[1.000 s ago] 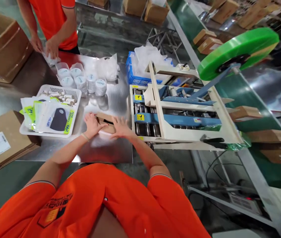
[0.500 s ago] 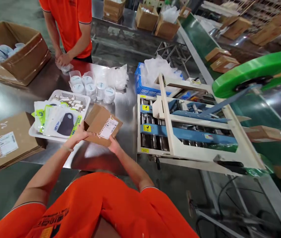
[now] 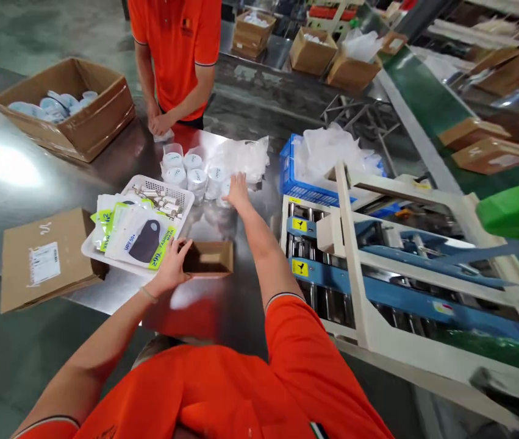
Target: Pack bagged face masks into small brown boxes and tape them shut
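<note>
My left hand [image 3: 172,266] grips the left wall of a small open cardboard box [image 3: 216,273] on the steel table, its dark opening facing up. My right hand [image 3: 239,194] is stretched out to the front right of a group of round white packs [image 3: 197,178] in clear wrap. Its fingers are apart at the nearest pack, seemingly touching it; part of that pack is hidden. Just left of the box stands a white plastic basket [image 3: 189,204] with small white-and-metal pieces and flat mask packets [image 3: 143,238] on top.
Flattened cartons [image 3: 44,262] lie at left. Behind them stands a large carton [image 3: 99,128] of white packs. A co-worker's hands [image 3: 161,124] are across the table. At right are a blue crate [image 3: 289,167] of clear bags and a roller machine [image 3: 355,268] with a white frame.
The small box has gone from being held tilted in both hands to standing on the table, opening upward. My right hand has left it and reached forward to the white packs. The view has shifted.
</note>
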`<act>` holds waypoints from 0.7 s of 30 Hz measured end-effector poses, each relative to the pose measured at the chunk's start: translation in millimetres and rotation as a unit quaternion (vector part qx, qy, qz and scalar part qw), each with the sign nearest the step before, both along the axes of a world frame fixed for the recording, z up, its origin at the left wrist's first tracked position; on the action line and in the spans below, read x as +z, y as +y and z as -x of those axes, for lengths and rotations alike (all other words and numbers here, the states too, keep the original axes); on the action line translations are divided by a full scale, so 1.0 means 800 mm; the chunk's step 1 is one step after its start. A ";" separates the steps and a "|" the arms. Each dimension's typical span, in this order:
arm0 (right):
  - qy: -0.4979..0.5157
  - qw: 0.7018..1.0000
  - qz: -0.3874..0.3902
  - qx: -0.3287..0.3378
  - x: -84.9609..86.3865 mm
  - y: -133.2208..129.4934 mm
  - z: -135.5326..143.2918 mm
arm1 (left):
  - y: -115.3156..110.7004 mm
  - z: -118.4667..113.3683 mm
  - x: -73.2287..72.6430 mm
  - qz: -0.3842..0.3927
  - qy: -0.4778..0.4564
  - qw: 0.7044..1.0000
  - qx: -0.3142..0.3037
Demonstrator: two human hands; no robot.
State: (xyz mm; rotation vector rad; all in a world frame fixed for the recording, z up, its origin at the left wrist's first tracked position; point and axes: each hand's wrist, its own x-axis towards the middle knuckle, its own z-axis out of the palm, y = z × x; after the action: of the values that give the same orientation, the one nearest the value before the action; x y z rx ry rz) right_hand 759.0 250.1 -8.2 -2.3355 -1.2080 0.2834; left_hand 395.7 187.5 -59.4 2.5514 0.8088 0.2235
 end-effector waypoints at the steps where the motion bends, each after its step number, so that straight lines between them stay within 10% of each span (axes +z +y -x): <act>1: 0.004 1.000 0.010 0.010 -0.009 0.010 -0.004 | 0.002 0.001 -0.004 0.008 -0.016 1.000 0.000; 6: 0.023 0.997 0.066 -0.017 -0.035 0.003 -0.009 | 0.004 0.005 -0.019 0.038 -0.088 0.995 -0.009; 12: 0.166 0.977 -0.107 -0.080 0.033 -0.094 -0.031 | -0.006 -0.011 -0.023 0.074 -0.160 0.984 0.030; 16: 0.338 0.919 -0.198 -0.052 0.061 -0.195 0.017 | -0.013 -0.027 -0.017 0.087 -0.154 0.983 0.048; 21: 0.410 0.900 -0.124 -0.076 0.043 -0.280 0.106 | -0.023 -0.031 -0.014 0.069 -0.153 0.985 0.031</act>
State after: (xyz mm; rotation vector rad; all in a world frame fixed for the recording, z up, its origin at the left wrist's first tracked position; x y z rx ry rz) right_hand 674.3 25.9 26.5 -1.7558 -0.5895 0.8903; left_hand 420.2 169.3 -70.9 2.2892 0.7553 0.5440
